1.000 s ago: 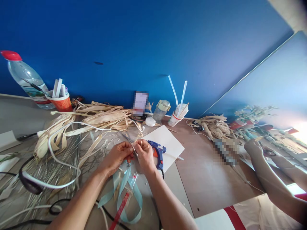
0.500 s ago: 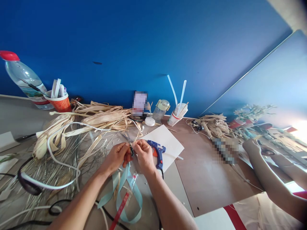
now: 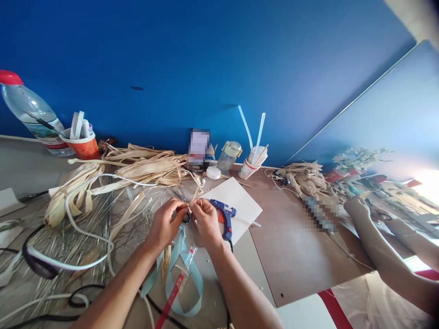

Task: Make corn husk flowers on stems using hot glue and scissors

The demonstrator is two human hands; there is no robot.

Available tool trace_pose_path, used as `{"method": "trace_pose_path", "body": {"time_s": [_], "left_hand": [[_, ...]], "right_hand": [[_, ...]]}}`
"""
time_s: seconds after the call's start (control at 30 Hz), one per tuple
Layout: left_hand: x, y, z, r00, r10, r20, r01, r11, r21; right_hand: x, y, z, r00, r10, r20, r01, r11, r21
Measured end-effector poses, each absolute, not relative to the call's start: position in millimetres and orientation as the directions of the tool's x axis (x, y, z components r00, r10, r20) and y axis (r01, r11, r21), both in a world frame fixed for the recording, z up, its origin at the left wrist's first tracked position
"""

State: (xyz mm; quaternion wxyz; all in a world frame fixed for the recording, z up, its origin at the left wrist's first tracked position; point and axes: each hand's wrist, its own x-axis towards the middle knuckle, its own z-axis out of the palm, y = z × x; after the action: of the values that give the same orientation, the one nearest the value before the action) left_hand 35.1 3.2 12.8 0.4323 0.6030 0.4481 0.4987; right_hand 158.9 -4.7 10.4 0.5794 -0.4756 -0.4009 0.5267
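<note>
My left hand and my right hand meet fingertip to fingertip over the table, both pinched closed. Between them is a small pale piece, too small and too covered to name. Scissors lie just behind and under the fingers, with a dark handle loop showing between the hands. A blue glue gun rests right beside my right hand, partly on a white sheet. Below the hands, a light blue ribbon curls on the table near a red-and-clear strip.
Dried corn husks and thin wires or stalks cover the left side, crossed by a white cable. At the back stand a bottle, an orange cup, a jar and a straw cup. Another person's hands work at right.
The left fingers have shifted, curling less downward and covering less below the scissors' handle loop. Both hands stay together at the same spot. The whole view has moved slightly.
</note>
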Motion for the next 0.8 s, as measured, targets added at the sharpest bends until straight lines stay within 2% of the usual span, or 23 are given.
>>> {"method": "trace_pose_path", "body": {"time_s": [0.13, 0.37, 0.5, 0.6, 0.7, 0.8], "left_hand": [[33.3, 2.0, 14.1, 0.131, 0.968, 0.216, 0.153, -0.235, 0.96], [31.1, 2.0, 12.3, 0.231, 0.973, 0.028, 0.118, -0.056, 0.991], [31.4, 3.3, 10.1, 0.262, 0.963, 0.063, 0.078, -0.086, 0.993], [31.9, 3.3, 9.5, 0.248, 0.964, 0.102, 0.09, -0.128, 0.988], [31.9, 2.6, 9.9, 0.203, 0.974, 0.096, 0.127, -0.124, 0.984], [30.8, 2.8, 9.3, 0.211, 0.975, 0.066, 0.093, -0.088, 0.992]], "right_hand": [[158.2, -4.8, 8.8, 0.099, 0.993, -0.066, -0.286, -0.035, -0.958], [158.0, -4.9, 10.2, 0.006, 0.999, -0.046, -0.4, -0.04, -0.916], [158.7, -4.5, 10.4, -0.027, 0.999, -0.045, -0.425, -0.052, -0.904], [159.7, -4.0, 9.1, 0.024, 0.999, -0.043, -0.393, -0.031, -0.919], [160.1, -4.4, 8.9, 0.061, 0.997, -0.045, -0.351, -0.021, -0.936], [159.9, -5.1, 9.8, 0.051, 0.996, -0.069, -0.365, -0.046, -0.93]]}}
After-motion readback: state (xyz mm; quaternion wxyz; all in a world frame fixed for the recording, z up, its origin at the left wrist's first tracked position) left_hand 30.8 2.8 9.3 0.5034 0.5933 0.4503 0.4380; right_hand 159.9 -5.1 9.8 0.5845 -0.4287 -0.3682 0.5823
